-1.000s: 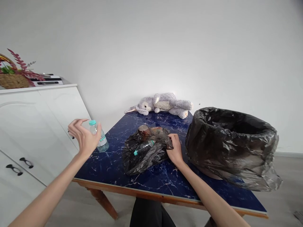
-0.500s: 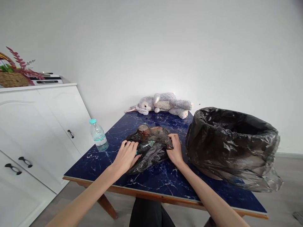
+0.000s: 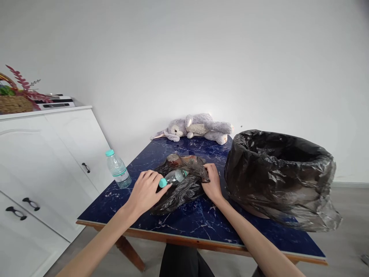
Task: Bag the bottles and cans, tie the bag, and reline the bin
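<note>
A crumpled black plastic bag [image 3: 184, 194] lies in the middle of the blue table, between my hands. Inside its opening, a clear bottle [image 3: 174, 176] rests on its side, its teal cap pointing left. Behind it in the bag, a brownish item with a round pale end [image 3: 173, 157] shows partly through the film. My left hand [image 3: 146, 189] is closed at the bag's left edge, thumb beside the cap; its fingertips are partly hidden. On the other side, my right hand [image 3: 212, 182] pinches the bag's right edge.
An upright bottle [image 3: 118, 169] with a teal cap stands at the left table edge. To the right is a bin lined with a black bag [image 3: 279, 181]. A plush rabbit [image 3: 196, 127] lies at the back by the wall. White cabinets [image 3: 57, 154] stand left.
My left hand has shifted slightly left, and the black film has come off the bottle in the bag, so its cap and clear body now show. My right hand keeps its place.
</note>
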`<state>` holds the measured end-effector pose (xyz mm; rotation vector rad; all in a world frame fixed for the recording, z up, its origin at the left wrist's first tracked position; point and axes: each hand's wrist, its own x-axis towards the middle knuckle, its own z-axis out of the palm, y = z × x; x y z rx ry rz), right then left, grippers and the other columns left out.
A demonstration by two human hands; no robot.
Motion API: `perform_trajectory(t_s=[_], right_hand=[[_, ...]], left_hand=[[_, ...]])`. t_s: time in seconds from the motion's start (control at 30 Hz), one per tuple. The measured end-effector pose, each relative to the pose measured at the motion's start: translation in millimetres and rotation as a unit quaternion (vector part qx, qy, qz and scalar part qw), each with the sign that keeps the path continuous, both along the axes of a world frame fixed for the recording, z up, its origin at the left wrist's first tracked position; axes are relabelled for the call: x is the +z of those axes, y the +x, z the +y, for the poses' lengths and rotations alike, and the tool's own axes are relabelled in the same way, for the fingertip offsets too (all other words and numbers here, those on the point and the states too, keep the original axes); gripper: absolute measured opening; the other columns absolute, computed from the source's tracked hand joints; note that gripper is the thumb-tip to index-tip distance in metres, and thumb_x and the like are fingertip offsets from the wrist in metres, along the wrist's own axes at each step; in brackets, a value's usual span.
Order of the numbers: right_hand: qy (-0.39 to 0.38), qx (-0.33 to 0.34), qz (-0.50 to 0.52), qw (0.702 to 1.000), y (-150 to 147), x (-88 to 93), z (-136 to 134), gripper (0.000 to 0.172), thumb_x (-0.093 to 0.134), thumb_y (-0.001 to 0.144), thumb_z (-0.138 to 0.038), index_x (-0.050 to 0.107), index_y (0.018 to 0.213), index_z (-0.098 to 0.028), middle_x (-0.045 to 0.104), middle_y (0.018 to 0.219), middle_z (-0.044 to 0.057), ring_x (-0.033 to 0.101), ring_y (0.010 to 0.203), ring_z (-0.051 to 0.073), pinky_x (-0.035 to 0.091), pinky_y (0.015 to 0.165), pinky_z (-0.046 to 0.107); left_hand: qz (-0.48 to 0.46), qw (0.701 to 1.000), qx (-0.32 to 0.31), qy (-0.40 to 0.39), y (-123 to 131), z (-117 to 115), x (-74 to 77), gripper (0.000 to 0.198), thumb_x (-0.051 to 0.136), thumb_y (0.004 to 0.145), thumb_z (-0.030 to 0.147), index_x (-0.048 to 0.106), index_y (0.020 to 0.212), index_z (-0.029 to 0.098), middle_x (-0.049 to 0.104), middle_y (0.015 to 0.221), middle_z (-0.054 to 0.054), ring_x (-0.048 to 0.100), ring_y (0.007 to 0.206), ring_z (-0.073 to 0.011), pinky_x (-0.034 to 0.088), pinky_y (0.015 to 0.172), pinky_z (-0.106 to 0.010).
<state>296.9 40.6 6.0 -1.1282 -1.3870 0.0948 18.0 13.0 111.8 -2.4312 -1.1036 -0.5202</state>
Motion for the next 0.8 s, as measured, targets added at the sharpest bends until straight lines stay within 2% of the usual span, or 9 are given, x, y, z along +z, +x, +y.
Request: perform_trajectory(t_s=[0.13, 0.3, 0.33, 0.4, 0.47, 0.53, 0.7, 0.77, 0.8], right_hand=[[0.001, 0.001, 0.002, 1.000, 0.4, -0.6, 1.1, 0.020, 0.050, 0.084, -0.010, 0.056, 0.096, -0.024, 0.059, 0.103, 0.007, 0.057, 0.099, 0.027, 0.046, 0.084, 0.037], [0.003, 0.000, 0.000, 1.000, 0.9, -2.4, 3.0, 0.020, 0.051, 0.084, -0.011, 0.057, 0.097, -0.025, 0.060, 0.103, 0.007, 0.057, 0.099, 0.027, 0.046, 0.085, 0.037], [0.003, 0.000, 0.000, 1.000, 0.9, -2.9, 3.4, 0.020, 0.051, 0.084, -0.011, 0.057, 0.097, -0.025, 0.060, 0.103, 0.007, 0.057, 0.098, 0.027, 0.046, 0.085, 0.037], [0.003, 0.001, -0.001, 1.000, 0.9, -4.0, 4.0, 0.020, 0.051, 0.084, -0.011, 0.057, 0.096, -0.025, 0.060, 0.103, 0.007, 0.057, 0.098, 0.027, 0.046, 0.084, 0.037], [0.003, 0.001, -0.002, 1.000, 0.4, -5.0, 4.2, 0.021, 0.050, 0.083, -0.010, 0.057, 0.096, -0.025, 0.060, 0.102, 0.007, 0.057, 0.098, 0.027, 0.046, 0.085, 0.038], [0.003, 0.002, -0.003, 1.000, -0.2, -5.6, 3.9, 0.021, 0.051, 0.083, -0.010, 0.057, 0.096, -0.025, 0.060, 0.102, 0.007, 0.057, 0.098, 0.027, 0.046, 0.085, 0.038], [0.001, 0.005, -0.010, 1.000, -1.1, -5.1, 1.6, 0.019, 0.051, 0.084, -0.012, 0.057, 0.096, -0.025, 0.059, 0.101, 0.007, 0.057, 0.097, 0.027, 0.046, 0.083, 0.037], [0.001, 0.005, -0.013, 1.000, -1.3, -4.8, 0.5, 0.020, 0.051, 0.084, -0.011, 0.057, 0.096, -0.025, 0.059, 0.100, 0.007, 0.057, 0.097, 0.027, 0.046, 0.083, 0.038], [0.001, 0.005, -0.014, 1.000, -1.5, -4.7, -0.1, 0.020, 0.051, 0.083, -0.011, 0.057, 0.097, -0.025, 0.059, 0.100, 0.007, 0.057, 0.098, 0.028, 0.046, 0.083, 0.038]], left_hand=[[-0.099, 0.994, 0.016, 0.050, -6.3, -28.3, 41.9, 0.029, 0.060, 0.096, 0.055, 0.068, 0.086, 0.029, 0.075, 0.093, -0.009, 0.068, 0.100, -0.0339, 0.051, 0.090, -0.051], [-0.247, 0.961, 0.044, 0.119, -31.4, -59.9, 70.8, 0.022, 0.059, 0.092, 0.051, 0.066, 0.082, 0.033, 0.075, 0.087, -0.002, 0.071, 0.090, -0.0298, 0.053, 0.090, -0.048], [-0.264, 0.954, 0.058, 0.126, -39.2, -64.6, 75.0, 0.023, 0.057, 0.093, 0.051, 0.067, 0.084, 0.033, 0.076, 0.087, 0.000, 0.071, 0.084, -0.0273, 0.054, 0.085, -0.045], [-0.283, 0.941, 0.112, 0.149, -58.0, -69.5, 81.3, 0.028, 0.055, 0.093, 0.055, 0.068, 0.081, 0.033, 0.069, 0.073, 0.003, 0.062, 0.066, -0.0215, 0.049, 0.067, -0.038], [-0.290, 0.925, 0.167, 0.182, -79.9, -66.9, 83.9, 0.038, 0.055, 0.091, 0.060, 0.061, 0.071, 0.029, 0.053, 0.058, 0.004, 0.044, 0.053, -0.0169, 0.037, 0.056, -0.033], [-0.282, 0.916, 0.192, 0.210, -102.8, -57.7, 82.3, 0.045, 0.056, 0.088, 0.063, 0.049, 0.063, 0.026, 0.041, 0.053, 0.004, 0.035, 0.051, -0.0147, 0.031, 0.055, -0.030], [-0.234, 0.914, 0.271, 0.191, -150.8, -25.7, 67.9, 0.051, 0.059, 0.085, 0.062, 0.034, 0.061, 0.024, 0.036, 0.053, 0.005, 0.031, 0.050, -0.0142, 0.028, 0.055, -0.028], [-0.237, 0.903, 0.319, 0.164, -162.1, -16.7, 62.7, 0.051, 0.057, 0.086, 0.064, 0.033, 0.064, 0.025, 0.039, 0.054, 0.004, 0.037, 0.051, -0.0159, 0.030, 0.056, -0.028], [-0.250, 0.894, 0.341, 0.149, -165.6, -13.7, 60.6, 0.048, 0.057, 0.085, 0.065, 0.035, 0.067, 0.026, 0.045, 0.056, 0.004, 0.045, 0.053, -0.0176, 0.032, 0.058, -0.029]])
